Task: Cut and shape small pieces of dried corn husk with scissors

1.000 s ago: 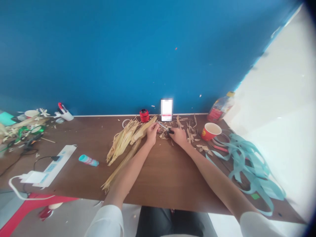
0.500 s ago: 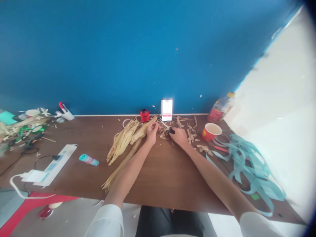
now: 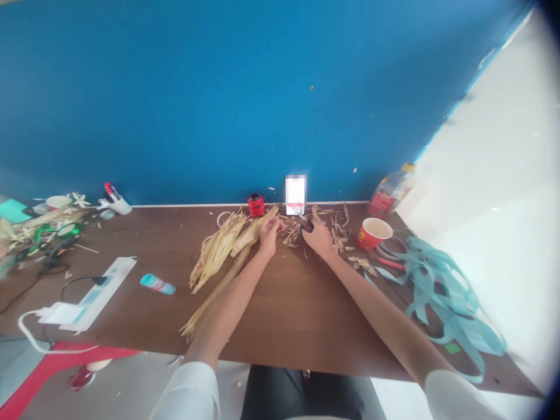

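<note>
My right hand (image 3: 318, 238) is closed round the dark handles of a pair of scissors (image 3: 305, 225), whose blades point up and away toward a bright, blurred-out phone-like screen (image 3: 296, 195). To its left, my left hand (image 3: 270, 232) is closed in a pinch; whatever sits between the fingertips is too small to make out. Dry corn husks (image 3: 219, 251) lie in a bundle just left of that hand, with a long strip reaching toward the front edge. Husk scraps (image 3: 291, 234) are scattered between and beyond both hands.
A red spool-like object (image 3: 256, 205) stands by the wall. On the right are a red paper cup (image 3: 374, 233), a bottle (image 3: 391, 189) and tangled teal ribbon (image 3: 446, 297). Leftward lie a blue tube (image 3: 158, 284), a power strip (image 3: 98, 294) and a pen cup (image 3: 119, 204).
The scissors have turned in my right hand: their blades pointed left toward my left hand and now point away to the wall. My left hand has barely moved.
</note>
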Motion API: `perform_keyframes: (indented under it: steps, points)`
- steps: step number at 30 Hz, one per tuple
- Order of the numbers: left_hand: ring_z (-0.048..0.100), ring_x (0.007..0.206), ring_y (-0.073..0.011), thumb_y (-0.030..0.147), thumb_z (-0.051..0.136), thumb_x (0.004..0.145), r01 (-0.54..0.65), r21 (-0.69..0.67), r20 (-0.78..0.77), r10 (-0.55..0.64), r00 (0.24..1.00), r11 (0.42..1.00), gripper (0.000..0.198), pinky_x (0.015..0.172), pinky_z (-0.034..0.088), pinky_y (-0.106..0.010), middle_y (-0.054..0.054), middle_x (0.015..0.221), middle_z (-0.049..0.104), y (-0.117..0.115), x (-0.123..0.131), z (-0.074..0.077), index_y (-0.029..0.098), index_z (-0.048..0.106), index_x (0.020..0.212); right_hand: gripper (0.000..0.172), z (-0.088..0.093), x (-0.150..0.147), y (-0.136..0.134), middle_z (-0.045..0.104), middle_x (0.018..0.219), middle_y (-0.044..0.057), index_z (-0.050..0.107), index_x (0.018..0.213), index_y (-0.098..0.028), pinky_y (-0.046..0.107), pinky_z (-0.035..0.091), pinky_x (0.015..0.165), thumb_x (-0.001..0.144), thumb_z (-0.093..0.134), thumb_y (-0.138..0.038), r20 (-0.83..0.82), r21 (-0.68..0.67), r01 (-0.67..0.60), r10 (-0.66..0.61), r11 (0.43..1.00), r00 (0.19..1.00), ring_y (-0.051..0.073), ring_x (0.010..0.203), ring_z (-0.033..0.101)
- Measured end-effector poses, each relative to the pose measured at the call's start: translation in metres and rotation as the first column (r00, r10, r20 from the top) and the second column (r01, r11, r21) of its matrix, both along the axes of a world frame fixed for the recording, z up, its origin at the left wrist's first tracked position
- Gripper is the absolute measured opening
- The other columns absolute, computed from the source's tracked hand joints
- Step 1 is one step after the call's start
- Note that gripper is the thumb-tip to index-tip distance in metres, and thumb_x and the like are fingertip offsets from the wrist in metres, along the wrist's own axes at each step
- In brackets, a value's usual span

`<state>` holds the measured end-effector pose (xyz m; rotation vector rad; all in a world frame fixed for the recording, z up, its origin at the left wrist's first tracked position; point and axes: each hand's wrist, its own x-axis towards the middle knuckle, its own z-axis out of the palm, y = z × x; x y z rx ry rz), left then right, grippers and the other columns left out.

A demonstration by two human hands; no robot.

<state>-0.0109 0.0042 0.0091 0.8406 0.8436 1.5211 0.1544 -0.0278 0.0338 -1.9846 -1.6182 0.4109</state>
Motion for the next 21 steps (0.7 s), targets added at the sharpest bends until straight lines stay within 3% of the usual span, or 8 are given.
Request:
perform_keyframes:
  steps: [5, 8, 12, 15, 17, 21]
  points:
    - [0.062, 0.067, -0.012, 0.039, 0.076, 0.066, 0.011, 0.002, -0.047, -0.011, 0.999, 1.0, 0.037, 0.066, 0.048, -0.026, -0.004, 0.078, 0.066, 0.002, 0.001, -0.001, 0.014, 0.058, 0.087, 0.021, -0.005, -0.002, 0.0, 0.066, 0.076, 0.005, 0.062, 0.082, -0.021, 0.027, 0.04, 0.063, 0.077, 0.053, -0.039, -0.115, 0.116, -0.088, 0.101, 0.989, 0.988, 0.019, 0.07, 0.057]
    - [0.063, 0.073, -0.0135, 0.037, 0.076, 0.066, 0.028, 0.019, -0.083, -0.026, 0.996, 0.999, 0.034, 0.066, 0.048, -0.026, -0.005, 0.082, 0.067, 0.001, 0.002, -0.003, 0.014, 0.06, 0.085, 0.022, -0.005, -0.005, 0.002, 0.064, 0.073, 0.002, 0.06, 0.077, -0.02, 0.027, 0.042, 0.062, 0.075, 0.057, -0.041, -0.281, 0.231, -0.134, 0.198, 0.964, 0.939, 0.017, 0.066, 0.054]
    - [0.06, 0.074, -0.0126, 0.036, 0.075, 0.068, 0.06, 0.097, -0.204, -0.039, 0.978, 0.994, 0.029, 0.068, 0.047, -0.025, -0.004, 0.082, 0.066, -0.003, 0.004, -0.003, 0.015, 0.065, 0.085, 0.035, -0.005, -0.011, 0.004, 0.065, 0.08, 0.002, 0.059, 0.086, -0.018, 0.027, 0.048, 0.061, 0.068, 0.065, -0.047, -0.578, 0.288, -0.163, 0.307, 0.944, 0.756, 0.015, 0.065, 0.055]
    - [0.06, 0.074, -0.0127, 0.037, 0.075, 0.068, 0.109, 0.11, -0.263, -0.077, 0.962, 0.988, 0.029, 0.073, 0.047, -0.026, -0.004, 0.083, 0.067, -0.006, 0.005, -0.001, 0.015, 0.068, 0.085, 0.039, -0.007, -0.015, 0.003, 0.066, 0.086, 0.003, 0.058, 0.089, -0.018, 0.027, 0.051, 0.062, 0.064, 0.07, -0.047, -0.691, 0.312, -0.18, 0.353, 0.933, 0.631, 0.014, 0.067, 0.058]
    - [0.061, 0.074, -0.0129, 0.037, 0.075, 0.068, 0.158, 0.1, -0.282, -0.124, 0.951, 0.982, 0.029, 0.074, 0.048, -0.027, -0.004, 0.083, 0.068, -0.009, 0.005, 0.001, 0.015, 0.068, 0.086, 0.04, -0.007, -0.016, 0.001, 0.066, 0.085, 0.004, 0.058, 0.088, -0.018, 0.026, 0.05, 0.06, 0.063, 0.071, -0.046, -0.715, 0.318, -0.159, 0.346, 0.935, 0.608, 0.014, 0.065, 0.058]
    - [0.06, 0.069, -0.0128, 0.036, 0.076, 0.068, 0.219, 0.069, -0.316, -0.187, 0.93, 0.973, 0.029, 0.069, 0.048, -0.026, -0.004, 0.077, 0.067, -0.012, 0.007, 0.004, 0.015, 0.069, 0.086, 0.037, -0.009, -0.015, 0.001, 0.064, 0.077, 0.002, 0.058, 0.087, -0.018, 0.024, 0.047, 0.051, 0.065, 0.069, -0.045, -0.709, 0.309, -0.11, 0.306, 0.945, 0.636, 0.013, 0.058, 0.056]
